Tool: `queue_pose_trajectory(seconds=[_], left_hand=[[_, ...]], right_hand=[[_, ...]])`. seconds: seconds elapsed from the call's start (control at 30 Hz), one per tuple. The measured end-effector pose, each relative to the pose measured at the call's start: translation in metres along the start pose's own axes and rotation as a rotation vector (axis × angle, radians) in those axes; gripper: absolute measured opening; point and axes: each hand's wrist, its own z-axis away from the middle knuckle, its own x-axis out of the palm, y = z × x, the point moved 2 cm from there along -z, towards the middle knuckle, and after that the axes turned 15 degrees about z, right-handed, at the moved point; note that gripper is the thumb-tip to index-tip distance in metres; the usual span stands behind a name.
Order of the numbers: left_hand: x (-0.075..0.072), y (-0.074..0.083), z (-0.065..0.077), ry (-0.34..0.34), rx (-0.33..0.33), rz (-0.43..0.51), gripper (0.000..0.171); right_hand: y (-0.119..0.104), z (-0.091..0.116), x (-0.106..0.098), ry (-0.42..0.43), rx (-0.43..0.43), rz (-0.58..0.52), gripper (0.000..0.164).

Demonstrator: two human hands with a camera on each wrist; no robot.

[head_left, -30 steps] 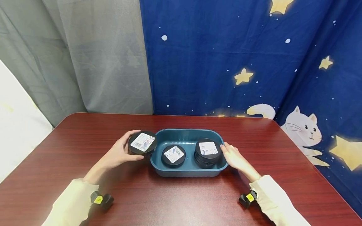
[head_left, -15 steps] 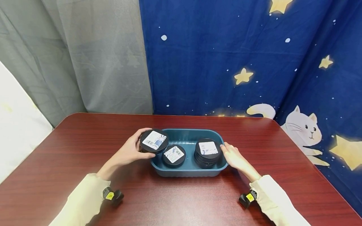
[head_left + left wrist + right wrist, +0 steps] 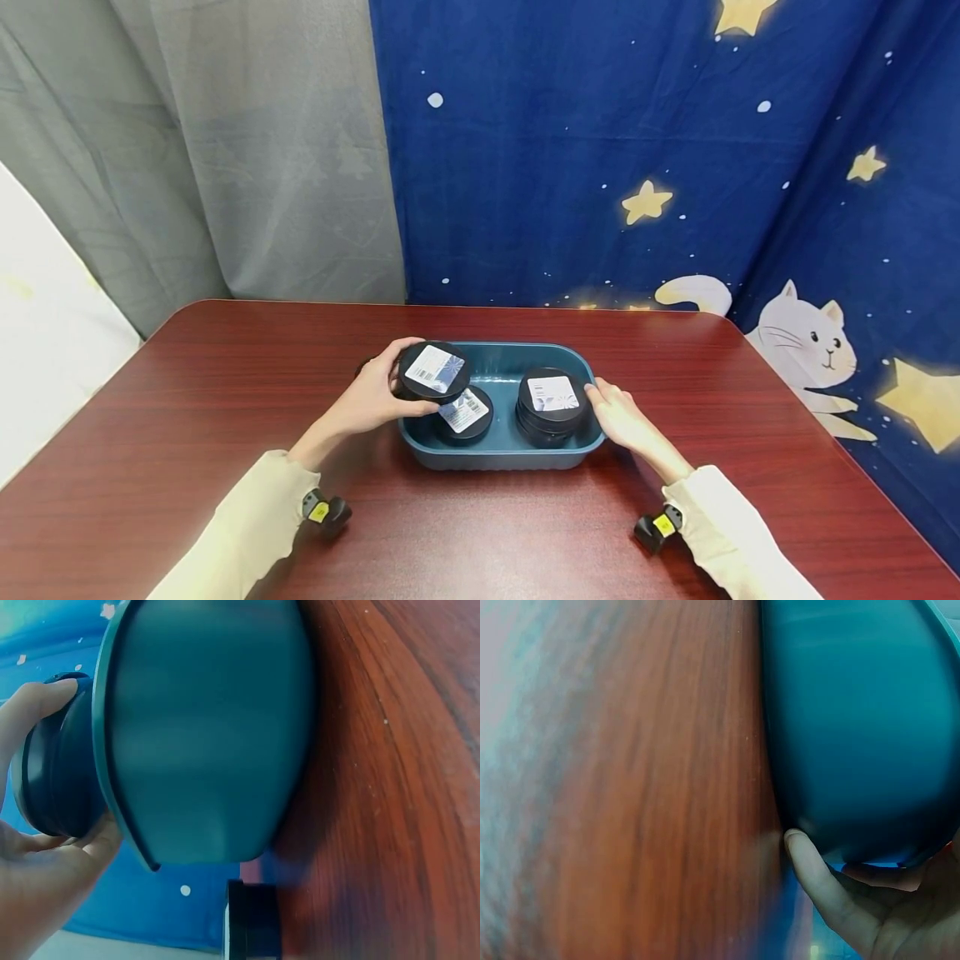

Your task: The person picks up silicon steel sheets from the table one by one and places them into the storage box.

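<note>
My left hand (image 3: 378, 398) grips a round black jar (image 3: 433, 369) with a white label on its lid, above the left end of a teal plastic bin (image 3: 510, 459). In the left wrist view, thumb and fingers clasp the jar (image 3: 60, 769) beside the bin's rim. Partly covered by it, a second black jar (image 3: 471, 417) lies inside the bin's left half. Black jars (image 3: 551, 408), seemingly stacked, occupy the right half. My right hand (image 3: 621, 417) holds the bin's right end; in the right wrist view the thumb (image 3: 817, 877) lies against the bin's wall.
Another black jar (image 3: 259, 921) stands on the table to the bin's left, mostly hidden behind my left hand in the head view. The reddish-brown table (image 3: 465, 533) ends at a grey curtain (image 3: 292, 167) and a blue starry curtain (image 3: 525, 167).
My left hand has carried its jar rightward from outside the bin's left rim to above the left half, partly covering the jar inside. The right hand and bin have stayed put.
</note>
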Motion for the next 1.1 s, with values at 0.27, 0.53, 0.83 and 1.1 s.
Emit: queue_pose_trajectory(seconds=[0.27,0.53,0.83,1.1], left_hand=[[0.009,0.0,-0.008,-0.015,-0.003,-0.182,0.079],[0.017,0.0,-0.012,-0.043,-0.006,-0.385,0.081],[0.022,-0.002,-0.014,-0.12,-0.007,-0.514,0.083],[0.026,-0.002,-0.015,-0.19,0.041,-0.592,0.081]], right_hand=[[-0.001,0.001,-0.001,-0.007,0.005,-0.007,0.036],[-0.002,0.001,-0.002,-0.006,0.004,-0.009,0.035],[-0.002,0.002,-0.002,-0.01,0.0,-0.01,0.034],[-0.001,0.002,-0.003,-0.023,0.006,0.002,0.037]])
